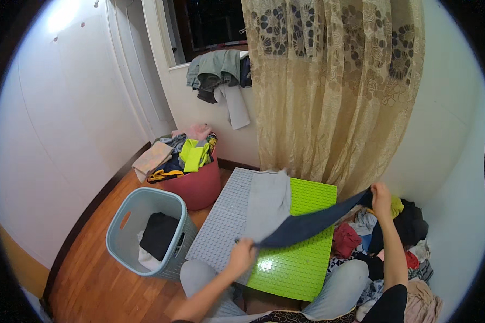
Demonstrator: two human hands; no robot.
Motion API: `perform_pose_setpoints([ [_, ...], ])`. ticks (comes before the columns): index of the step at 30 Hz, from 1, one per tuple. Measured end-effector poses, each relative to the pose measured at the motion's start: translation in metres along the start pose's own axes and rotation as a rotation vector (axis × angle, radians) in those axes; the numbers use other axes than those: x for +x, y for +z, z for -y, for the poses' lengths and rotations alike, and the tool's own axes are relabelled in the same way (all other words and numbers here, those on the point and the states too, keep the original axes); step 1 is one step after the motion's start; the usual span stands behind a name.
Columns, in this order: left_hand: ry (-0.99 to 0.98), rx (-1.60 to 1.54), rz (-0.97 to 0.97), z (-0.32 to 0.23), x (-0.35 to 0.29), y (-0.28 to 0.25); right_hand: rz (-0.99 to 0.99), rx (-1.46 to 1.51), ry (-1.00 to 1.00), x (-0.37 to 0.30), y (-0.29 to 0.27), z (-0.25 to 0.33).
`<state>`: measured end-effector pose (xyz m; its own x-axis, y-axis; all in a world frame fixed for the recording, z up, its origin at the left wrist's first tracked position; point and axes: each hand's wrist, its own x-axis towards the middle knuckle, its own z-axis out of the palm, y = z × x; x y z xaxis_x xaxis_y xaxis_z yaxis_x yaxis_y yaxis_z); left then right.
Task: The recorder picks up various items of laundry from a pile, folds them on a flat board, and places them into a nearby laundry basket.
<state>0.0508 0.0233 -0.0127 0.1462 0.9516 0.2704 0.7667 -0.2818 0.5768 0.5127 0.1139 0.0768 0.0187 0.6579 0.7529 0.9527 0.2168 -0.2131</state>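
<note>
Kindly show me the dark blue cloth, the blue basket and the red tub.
Dark blue cloth point(302, 227), head view: middle of its stretched length.
Blue basket point(146, 206), head view: far inner wall.
Red tub point(198, 185), head view: outer wall.

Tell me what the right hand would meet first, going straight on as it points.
Besides the dark navy cloth it holds, the right hand would probably meet the beige patterned fabric curtain; depth is unclear.

Table point(291, 277) set between basket point(137, 207), left, and clothes pile point(374, 266), right
A garment point(302, 229) is held over the table, a curtain point(328, 102) is hung behind, and a clothes-filled tub point(198, 187) is placed behind the basket.
</note>
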Motion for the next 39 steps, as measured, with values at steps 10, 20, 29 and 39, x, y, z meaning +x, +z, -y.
perform_pose_setpoints([
  [10,0.136,0.41,0.042,-0.024,-0.049,0.03,0.206,-0.142,-0.436,0.121,0.06,0.083],
  [20,0.064,0.446,0.12,-0.032,-0.046,0.039,0.194,-0.14,-0.608,0.127,0.266,0.273],
  [29,0.015,0.415,0.123,-0.034,-0.039,0.034,0.472,0.154,-0.155,-0.043,0.276,0.281],
  [39,0.294,0.279,0.063,-0.038,-0.042,-0.001,1.047,0.606,-0.565,-0.082,0.095,0.235],
])
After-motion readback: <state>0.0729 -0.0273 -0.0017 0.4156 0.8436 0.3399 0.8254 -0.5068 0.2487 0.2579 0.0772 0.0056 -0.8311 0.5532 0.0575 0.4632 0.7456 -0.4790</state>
